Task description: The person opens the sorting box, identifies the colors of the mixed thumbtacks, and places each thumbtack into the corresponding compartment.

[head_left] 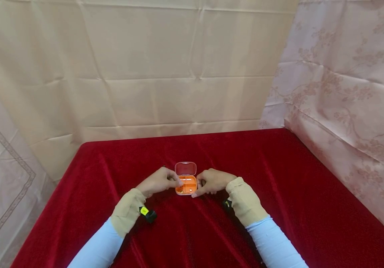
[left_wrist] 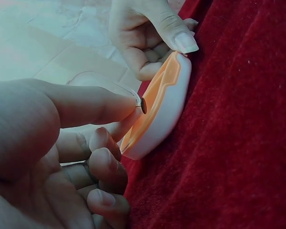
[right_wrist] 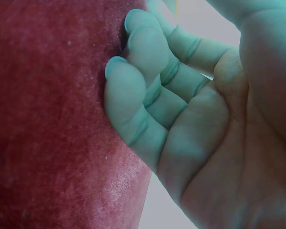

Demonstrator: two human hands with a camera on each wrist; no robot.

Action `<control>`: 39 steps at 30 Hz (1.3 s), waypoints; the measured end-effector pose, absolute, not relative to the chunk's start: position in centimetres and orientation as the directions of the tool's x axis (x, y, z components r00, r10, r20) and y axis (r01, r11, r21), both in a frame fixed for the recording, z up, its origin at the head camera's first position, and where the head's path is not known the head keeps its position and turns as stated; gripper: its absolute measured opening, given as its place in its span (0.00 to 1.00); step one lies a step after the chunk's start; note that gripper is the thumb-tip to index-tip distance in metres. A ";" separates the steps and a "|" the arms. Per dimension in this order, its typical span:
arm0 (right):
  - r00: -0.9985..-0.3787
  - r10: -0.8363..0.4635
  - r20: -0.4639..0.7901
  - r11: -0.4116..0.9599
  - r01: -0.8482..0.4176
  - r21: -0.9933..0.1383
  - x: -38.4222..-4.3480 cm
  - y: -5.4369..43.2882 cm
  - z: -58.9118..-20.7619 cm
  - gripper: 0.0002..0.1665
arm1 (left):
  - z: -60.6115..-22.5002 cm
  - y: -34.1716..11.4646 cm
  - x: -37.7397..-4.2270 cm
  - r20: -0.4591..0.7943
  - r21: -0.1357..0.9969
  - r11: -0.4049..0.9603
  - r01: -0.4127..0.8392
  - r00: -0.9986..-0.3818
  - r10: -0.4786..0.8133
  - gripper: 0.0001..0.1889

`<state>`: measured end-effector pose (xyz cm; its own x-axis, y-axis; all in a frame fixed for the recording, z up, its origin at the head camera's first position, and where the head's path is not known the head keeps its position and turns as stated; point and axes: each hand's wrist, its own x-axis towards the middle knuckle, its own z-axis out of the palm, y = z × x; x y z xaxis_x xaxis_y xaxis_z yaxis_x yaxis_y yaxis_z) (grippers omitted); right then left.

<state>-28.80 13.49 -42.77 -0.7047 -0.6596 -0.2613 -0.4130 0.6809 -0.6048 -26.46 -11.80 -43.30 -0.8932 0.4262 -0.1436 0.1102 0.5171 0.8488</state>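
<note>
An orange pill box (head_left: pixel 189 185) with compartments and a white outer shell lies on the red cloth, its clear lid (head_left: pixel 185 168) raised at the back. My left hand (head_left: pixel 161 180) is over the box's left side. In the left wrist view its thumb and forefinger pinch a small stud (left_wrist: pixel 143 105) with a dark round head, just above the orange rim; the other fingers curl loosely. My right hand (head_left: pixel 214 181) holds the box at its right edge, thumb at the near corner. Tiny shiny pieces (head_left: pixel 191 190) lie in the front compartments, too small to identify. The right wrist view shows only curled fingers (right_wrist: pixel 126 90).
Red velvet cloth (head_left: pixel 245 160) with soft folds covers the table. A beige curtain (head_left: pixel 178 74) hangs behind its far edge, and a patterned pink curtain (head_left: pixel 352 93) along the right. Pale fabric (head_left: pixel 1 178) hangs at the left.
</note>
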 end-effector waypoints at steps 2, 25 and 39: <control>-0.705 -0.660 -0.260 0.680 -0.413 -0.605 -28.8 13.5 -42.7 0.19 | -43.2 -11.8 -26.5 -0.150 0.844 0.525 0.110 -0.892 0.427 0.04; -0.701 -0.665 -0.256 0.675 -0.420 -0.607 -28.7 13.5 -42.7 0.20 | -43.0 -11.8 -26.4 -0.126 0.828 0.543 0.144 -0.894 0.430 0.03; -0.703 -0.666 -0.250 0.668 -0.412 -0.620 -28.6 13.6 -42.5 0.20 | -42.3 -17.6 -28.5 -0.017 0.812 0.582 0.043 -0.995 0.097 0.12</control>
<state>-28.61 13.63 -42.49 -0.7027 -0.6660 -0.2502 -0.4122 0.6678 -0.6198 -28.45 -17.61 -42.30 -0.9951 0.0975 -0.0171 0.0430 0.5820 0.8120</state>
